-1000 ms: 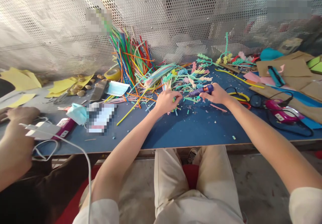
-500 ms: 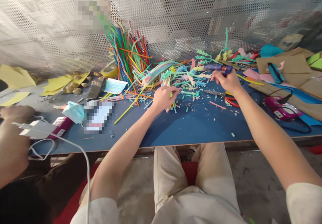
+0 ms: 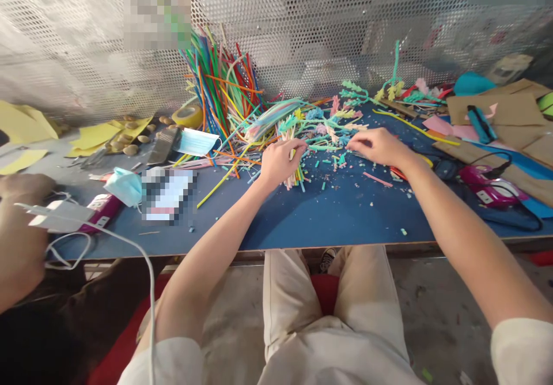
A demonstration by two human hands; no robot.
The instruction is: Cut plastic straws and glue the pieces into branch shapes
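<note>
My left hand (image 3: 281, 163) is closed around a bundle of pipe cleaners, whose cut ends (image 3: 298, 177) stick out below its fingers. Across a short gap, my right hand (image 3: 378, 146) hovers low over the work surface with thumb and fingertips together. Whatever lies between those fingertips is too small to make out. Twisted pastel pipe-cleaner sprigs (image 3: 330, 134) are heaped between and behind both hands. Scissors lie under my right hand, mostly covered, with a red handle (image 3: 400, 173) showing. A dark object (image 3: 447, 169) rests right of my right wrist, its kind unclear.
Long pipe cleaners (image 3: 216, 85) stand against a perforated metal screen (image 3: 324, 22). A tape roll (image 3: 188, 116), a face mask (image 3: 196, 142) and a phone (image 3: 170, 195) lie left. A white cable (image 3: 149, 281) crosses my left side, near another person's arm (image 3: 21, 241). Right are cardboard (image 3: 492, 108) and a magenta power strip (image 3: 492, 186).
My right hand has come down and left to the sprigs and no longer holds the dark purple cylindrical tool. My left hand stays on the bundle.
</note>
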